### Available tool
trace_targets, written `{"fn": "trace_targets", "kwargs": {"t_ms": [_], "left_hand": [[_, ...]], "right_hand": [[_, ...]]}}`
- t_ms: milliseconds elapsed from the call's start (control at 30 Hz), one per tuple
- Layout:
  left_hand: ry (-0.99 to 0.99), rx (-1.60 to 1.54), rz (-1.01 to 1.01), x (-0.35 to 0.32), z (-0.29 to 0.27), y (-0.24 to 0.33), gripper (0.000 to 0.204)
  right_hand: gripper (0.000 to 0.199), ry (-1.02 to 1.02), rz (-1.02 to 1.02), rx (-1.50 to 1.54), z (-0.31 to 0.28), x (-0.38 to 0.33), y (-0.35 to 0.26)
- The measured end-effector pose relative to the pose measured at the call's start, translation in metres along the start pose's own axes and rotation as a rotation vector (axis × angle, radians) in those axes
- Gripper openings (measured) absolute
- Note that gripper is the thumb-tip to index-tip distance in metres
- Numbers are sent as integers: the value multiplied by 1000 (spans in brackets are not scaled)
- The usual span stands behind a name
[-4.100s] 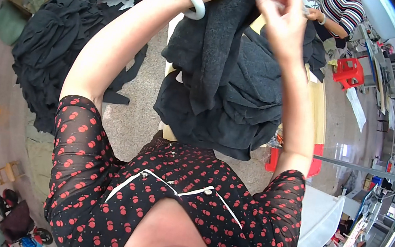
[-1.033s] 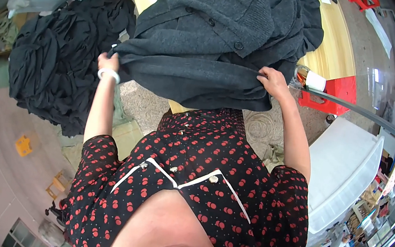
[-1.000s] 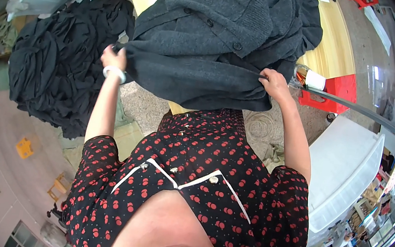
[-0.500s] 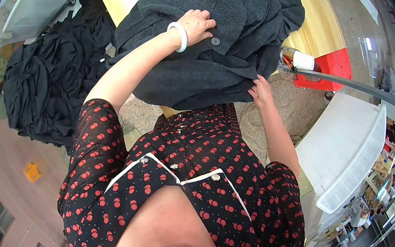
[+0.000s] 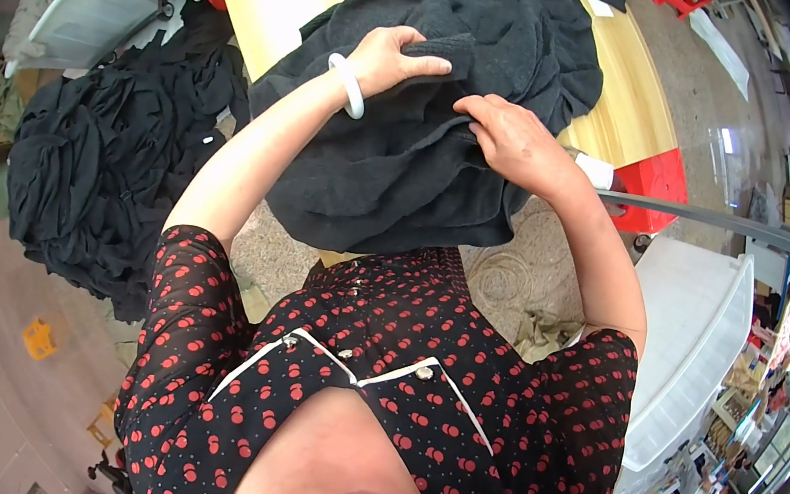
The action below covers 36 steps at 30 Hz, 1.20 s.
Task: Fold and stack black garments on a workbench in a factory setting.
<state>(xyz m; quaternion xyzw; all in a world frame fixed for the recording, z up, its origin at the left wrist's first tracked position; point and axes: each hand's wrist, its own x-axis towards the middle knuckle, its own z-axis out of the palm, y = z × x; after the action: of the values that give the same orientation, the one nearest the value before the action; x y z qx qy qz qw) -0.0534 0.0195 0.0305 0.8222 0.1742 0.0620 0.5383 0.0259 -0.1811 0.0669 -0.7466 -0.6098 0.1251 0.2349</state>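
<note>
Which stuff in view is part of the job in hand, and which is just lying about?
In the job:
- dark cloth, touched by left hand and right hand
- table under it

Apparently lying about, untouched:
- black pile, left; possibly related
- clear tub, upper left
- white tub, right
- yellow stool, lower left

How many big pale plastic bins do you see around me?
2: one bin at upper left, beyond the dark heap; the other bin at right, farther right than your right hand. More may be hidden in the clutter.
</note>
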Motion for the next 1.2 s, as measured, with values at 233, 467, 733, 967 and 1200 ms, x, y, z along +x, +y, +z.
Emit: {"fn": "trace_targets", "kwargs": {"t_ms": [233, 467, 733, 967, 1200], "left_hand": [[-174, 374, 48, -1, -5, 2, 38], [61, -160, 36, 1, 11, 27, 26], [147, -334, -17, 5, 42, 19, 22], [178, -351, -63, 9, 43, -2, 32], [140, -111, 3, 5, 42, 6, 27]], "right_hand": [[6, -35, 65, -213, -14, 13, 1], [16, 209, -169, -172, -18, 23, -4], [16, 281, -112, -81, -13, 32, 2], [15, 276, 22, 84, -5, 46, 0], [25, 257, -34, -108, -8, 40, -1]]}}
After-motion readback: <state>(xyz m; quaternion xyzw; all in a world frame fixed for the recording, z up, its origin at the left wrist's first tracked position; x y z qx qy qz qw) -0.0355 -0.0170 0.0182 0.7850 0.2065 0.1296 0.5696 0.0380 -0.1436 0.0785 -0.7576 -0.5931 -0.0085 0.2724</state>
